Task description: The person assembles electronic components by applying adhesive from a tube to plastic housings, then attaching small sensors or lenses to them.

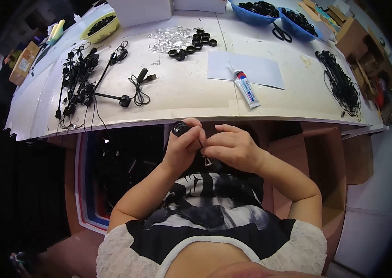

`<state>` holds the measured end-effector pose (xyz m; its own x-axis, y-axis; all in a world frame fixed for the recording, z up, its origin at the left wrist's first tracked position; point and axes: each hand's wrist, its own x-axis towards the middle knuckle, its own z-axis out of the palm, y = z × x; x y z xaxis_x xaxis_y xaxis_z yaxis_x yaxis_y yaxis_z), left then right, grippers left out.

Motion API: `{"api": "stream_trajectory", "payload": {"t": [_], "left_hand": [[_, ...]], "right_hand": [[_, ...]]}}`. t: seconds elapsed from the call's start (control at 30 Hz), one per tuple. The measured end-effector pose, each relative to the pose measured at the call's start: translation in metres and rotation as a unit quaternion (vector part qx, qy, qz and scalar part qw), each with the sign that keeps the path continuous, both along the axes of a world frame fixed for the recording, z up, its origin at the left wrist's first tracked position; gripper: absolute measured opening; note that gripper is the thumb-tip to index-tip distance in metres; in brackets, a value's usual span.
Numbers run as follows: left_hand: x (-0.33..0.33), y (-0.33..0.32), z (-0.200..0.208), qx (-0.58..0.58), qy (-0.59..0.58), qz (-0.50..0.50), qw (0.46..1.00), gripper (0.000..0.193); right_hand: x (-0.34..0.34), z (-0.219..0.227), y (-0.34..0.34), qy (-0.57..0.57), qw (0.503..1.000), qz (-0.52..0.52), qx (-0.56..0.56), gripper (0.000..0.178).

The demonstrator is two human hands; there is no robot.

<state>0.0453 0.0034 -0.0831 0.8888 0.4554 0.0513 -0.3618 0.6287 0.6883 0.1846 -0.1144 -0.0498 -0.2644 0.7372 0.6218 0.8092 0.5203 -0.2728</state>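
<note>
Just off the table's front edge, my left hand [183,147] is closed around a small round black housing with a shiny, lens-like face [179,128]. From beneath its fingers a thin black cable [200,144] runs down toward my right hand [234,146]. The right thumb and fingertips pinch at this cable, close to the left hand. The rest of the cable is hidden by my fingers. A blue, white and red glue tube [247,89] lies uncapped on a white paper sheet [270,74] and the table [182,102] beyond my hands.
Black cabled lamp parts [82,78] and a coiled USB cable [141,88] lie at left. Clear discs [170,39] and black rings [198,41] sit farther back. Blue bowls [251,15], scissors [281,33] and a cable bundle [339,83] are at right. Cardboard boxes [293,153] stand below.
</note>
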Motion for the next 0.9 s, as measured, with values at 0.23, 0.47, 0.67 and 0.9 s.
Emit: {"api": "stream_trajectory", "payload": {"t": [0.23, 0.47, 0.67, 0.9], "left_hand": [[0.005, -0.005, 0.017, 0.041, 0.089, 0.024, 0.995, 0.009], [0.012, -0.003, 0.018, 0.15, 0.087, -0.006, 0.985, 0.013], [0.012, 0.003, 0.024, 0.192, 0.207, 0.053, 0.958, 0.023], [0.019, 0.002, 0.025, 0.287, 0.217, 0.079, 0.93, 0.014]], "right_hand": [[0.07, 0.031, 0.003, 0.116, 0.913, -0.372, -0.121, 0.035], [0.122, -0.007, 0.011, 0.169, 0.855, -0.401, -0.282, 0.029], [0.039, 0.008, 0.026, 0.461, 0.845, -0.198, -0.188, 0.019], [0.008, -0.005, 0.005, 0.602, 0.772, -0.091, -0.181, 0.022]]}}
